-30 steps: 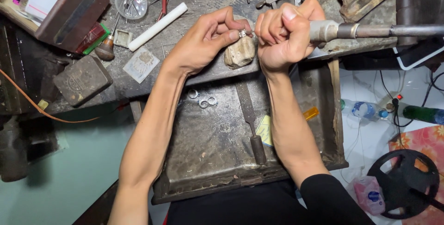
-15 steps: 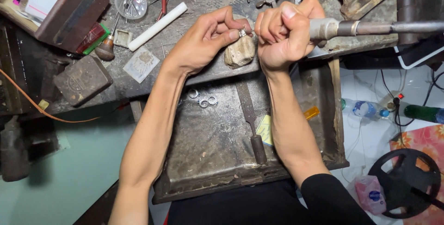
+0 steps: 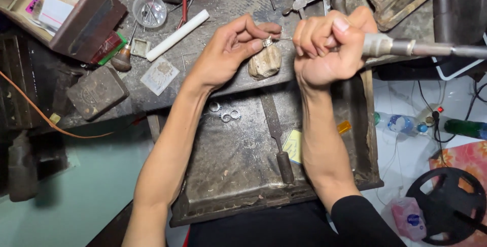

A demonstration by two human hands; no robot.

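My left hand (image 3: 231, 49) pinches a small silver ring (image 3: 267, 41) between thumb and fingertips, resting it on top of a worn wooden bench peg (image 3: 265, 63). My right hand (image 3: 329, 44) is closed around the metal handpiece (image 3: 401, 47) of a rotary tool, whose shaft runs off to the right. The thin tool tip points left and meets the ring. Both hands sit over the front edge of a dark, scarred workbench (image 3: 223, 8).
An open metal drawer (image 3: 228, 176) below holds three silver rings (image 3: 225, 112), a file (image 3: 278, 140) and a yellow paper scrap. A white rod (image 3: 177, 35), a round clear dish (image 3: 149, 10), pliers and a brown box (image 3: 89, 21) lie on the bench. Bottles stand on the floor at right.
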